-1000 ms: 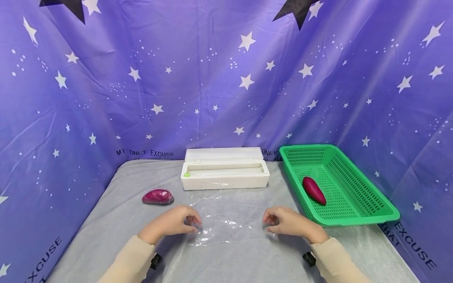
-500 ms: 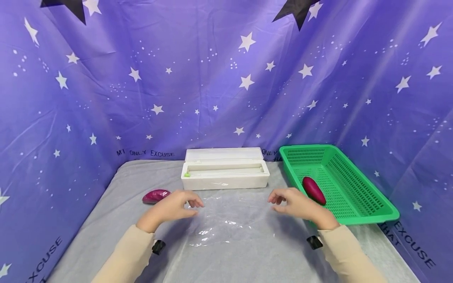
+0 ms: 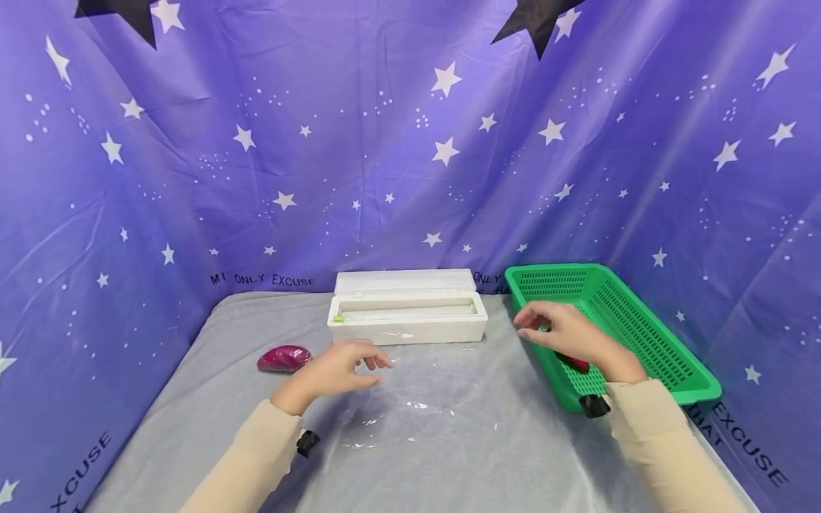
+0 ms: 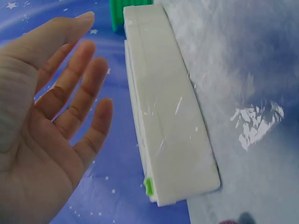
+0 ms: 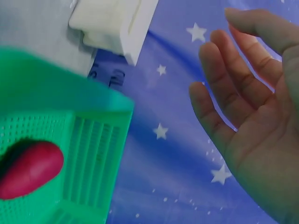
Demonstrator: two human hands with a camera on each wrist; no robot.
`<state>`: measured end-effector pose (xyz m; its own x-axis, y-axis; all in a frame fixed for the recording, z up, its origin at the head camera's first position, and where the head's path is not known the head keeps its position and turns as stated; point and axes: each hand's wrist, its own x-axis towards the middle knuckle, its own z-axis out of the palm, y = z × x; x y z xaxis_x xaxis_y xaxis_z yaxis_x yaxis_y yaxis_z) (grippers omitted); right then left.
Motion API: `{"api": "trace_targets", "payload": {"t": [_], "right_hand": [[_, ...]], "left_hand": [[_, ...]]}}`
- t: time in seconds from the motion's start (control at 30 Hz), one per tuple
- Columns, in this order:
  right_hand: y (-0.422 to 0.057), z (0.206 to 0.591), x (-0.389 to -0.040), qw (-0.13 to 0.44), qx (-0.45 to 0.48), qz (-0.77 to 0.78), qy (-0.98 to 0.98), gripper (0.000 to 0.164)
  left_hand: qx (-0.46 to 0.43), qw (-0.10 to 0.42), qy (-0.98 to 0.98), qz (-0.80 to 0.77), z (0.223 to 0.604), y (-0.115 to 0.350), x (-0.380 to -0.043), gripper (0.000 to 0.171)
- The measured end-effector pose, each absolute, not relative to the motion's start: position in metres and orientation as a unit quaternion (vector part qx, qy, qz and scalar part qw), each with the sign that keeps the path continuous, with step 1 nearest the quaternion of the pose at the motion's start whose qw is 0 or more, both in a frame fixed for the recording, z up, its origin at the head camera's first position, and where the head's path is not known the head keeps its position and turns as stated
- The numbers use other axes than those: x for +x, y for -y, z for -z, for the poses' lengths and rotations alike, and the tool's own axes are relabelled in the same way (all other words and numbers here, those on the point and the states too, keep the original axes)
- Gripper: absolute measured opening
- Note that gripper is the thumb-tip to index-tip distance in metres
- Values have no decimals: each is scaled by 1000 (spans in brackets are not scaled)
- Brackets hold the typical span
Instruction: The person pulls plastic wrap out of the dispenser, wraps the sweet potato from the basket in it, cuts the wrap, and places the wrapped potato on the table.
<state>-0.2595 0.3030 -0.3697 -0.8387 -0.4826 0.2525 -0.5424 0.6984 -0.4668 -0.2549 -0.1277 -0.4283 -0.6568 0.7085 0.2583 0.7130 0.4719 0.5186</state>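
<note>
My right hand (image 3: 567, 333) is held over the near left side of a green basket (image 3: 695, 392), fingers loosely bent and holding nothing. Beneath it, partly hidden by the hand, a magenta sweet potato (image 3: 575, 363) lies in the basket; the right wrist view shows that sweet potato (image 5: 35, 169) more fully. My left hand (image 3: 336, 369), relaxed and holding nothing, hovers above the left part of a clear sheet of plastic wrap (image 3: 417, 405) spread on the table. Left of that hand lies a second sweet potato (image 3: 281, 358), shiny with film around it.
Behind the sheet stands a white plastic wrap dispenser (image 3: 410, 332), its lid (image 3: 405, 281) raised and a green slider (image 3: 338, 318) at its left end. Grey cloth (image 3: 224, 406) covers the table. A purple star-patterned curtain (image 3: 359, 164) encloses the back and sides.
My right hand has lifted off the sheet's right side and moved right and away, over the basket. My left hand has risen from the sheet and shifted slightly forward and right.
</note>
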Motion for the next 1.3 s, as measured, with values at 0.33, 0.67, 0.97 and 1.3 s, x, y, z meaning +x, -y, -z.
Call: {"api": "trace_targets", "payload": {"t": [0.33, 0.67, 0.97, 1.3], "right_hand": [[-342, 367, -282, 15, 217, -268, 939, 19], [-376, 385, -307, -64, 155, -327, 930, 29], [-394, 396, -319, -133, 105, -333, 928, 52], [-410, 411, -322, -217, 47, -327, 919, 73]], "left_hand": [[-425, 20, 839, 338, 442, 108, -261, 33], [-403, 2, 846, 349, 445, 95, -263, 36], [-400, -7, 838, 372, 447, 81, -267, 35], [-410, -26, 830, 376, 449, 62, -267, 36]]}}
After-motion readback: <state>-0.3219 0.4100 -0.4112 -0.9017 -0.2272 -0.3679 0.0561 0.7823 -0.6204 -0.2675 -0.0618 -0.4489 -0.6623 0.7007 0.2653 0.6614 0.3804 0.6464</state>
